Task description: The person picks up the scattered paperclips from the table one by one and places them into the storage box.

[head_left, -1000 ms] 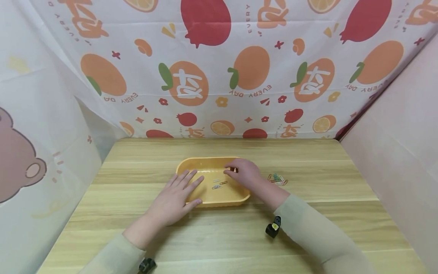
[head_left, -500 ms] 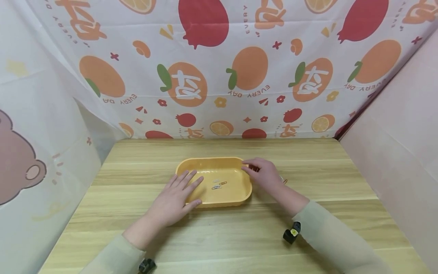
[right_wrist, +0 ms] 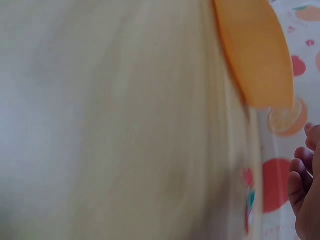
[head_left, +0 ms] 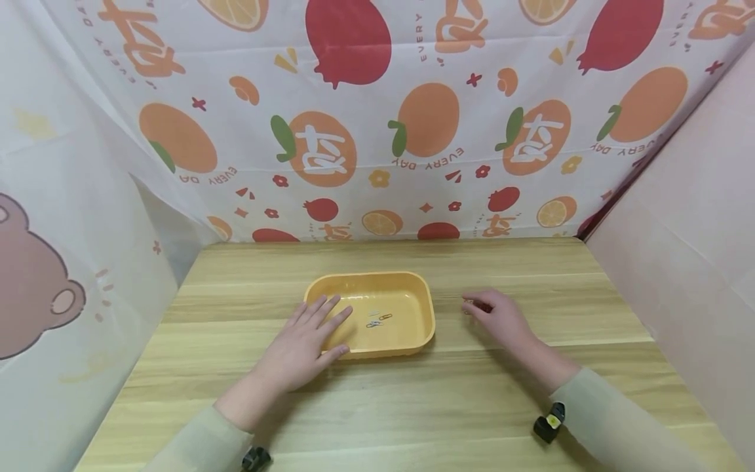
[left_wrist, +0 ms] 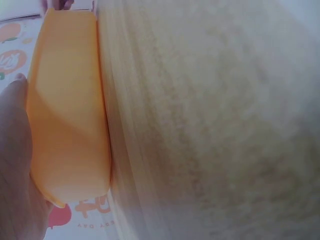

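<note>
A: Your left hand [head_left: 297, 347] lies flat, fingers straight and spread, on the near left corner of the yellow tray [head_left: 426, 308]; it presses, it grips nothing; the left wrist view shows the palm against the tray's outer wall and little else.

B: And your right hand [head_left: 501, 319] is on the table [head_left: 531, 269] to the right of the tray, apart from it, fingertips down over the loose paper clips [head_left: 470, 305]; whether you have one pinched I cannot tell; the fingers cover the pile, and the right wrist view is blurred.

A: A few clips [head_left: 376, 318] lie in the tray, near its middle.

B: Risks as I judge them; the clips are thin and flat on the wood, so your fingertips may slide one away rather than lift it; or two may hook together and come up as a pair.

A: Carrying a clip over, you could catch the tray's right rim and drop it short; a lean on that left corner might tip or skid the tray and scatter what is in it; keep the pressure light.
</note>
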`<state>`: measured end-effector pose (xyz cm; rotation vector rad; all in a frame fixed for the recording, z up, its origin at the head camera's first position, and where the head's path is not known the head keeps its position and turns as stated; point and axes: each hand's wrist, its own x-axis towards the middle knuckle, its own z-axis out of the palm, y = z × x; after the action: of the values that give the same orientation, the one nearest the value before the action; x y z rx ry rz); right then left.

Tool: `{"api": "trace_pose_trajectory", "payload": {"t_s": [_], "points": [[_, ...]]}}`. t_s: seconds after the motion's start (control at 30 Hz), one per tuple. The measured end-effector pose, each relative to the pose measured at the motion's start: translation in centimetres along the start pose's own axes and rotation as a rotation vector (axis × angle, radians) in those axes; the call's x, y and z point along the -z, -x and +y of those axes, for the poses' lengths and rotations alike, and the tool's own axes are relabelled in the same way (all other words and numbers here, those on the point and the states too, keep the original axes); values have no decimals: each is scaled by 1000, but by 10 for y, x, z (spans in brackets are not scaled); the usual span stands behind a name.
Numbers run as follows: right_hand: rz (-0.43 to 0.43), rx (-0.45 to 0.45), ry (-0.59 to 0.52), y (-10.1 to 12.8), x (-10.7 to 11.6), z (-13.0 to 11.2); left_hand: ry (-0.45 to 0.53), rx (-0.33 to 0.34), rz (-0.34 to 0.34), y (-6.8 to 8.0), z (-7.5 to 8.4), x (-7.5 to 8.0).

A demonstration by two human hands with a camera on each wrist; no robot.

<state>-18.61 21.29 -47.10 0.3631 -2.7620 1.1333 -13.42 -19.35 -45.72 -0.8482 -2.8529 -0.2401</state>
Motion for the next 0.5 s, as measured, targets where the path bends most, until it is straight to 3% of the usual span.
{"api": "trace_pose_trajectory", "payload": {"t_s": [0.23,0.5], "points": [[81,-67,68,23,25,37,7,-6,22,-1,5,-1],[89,-67,70,32,38,52,2,-1,25,0,3,-1]]}}
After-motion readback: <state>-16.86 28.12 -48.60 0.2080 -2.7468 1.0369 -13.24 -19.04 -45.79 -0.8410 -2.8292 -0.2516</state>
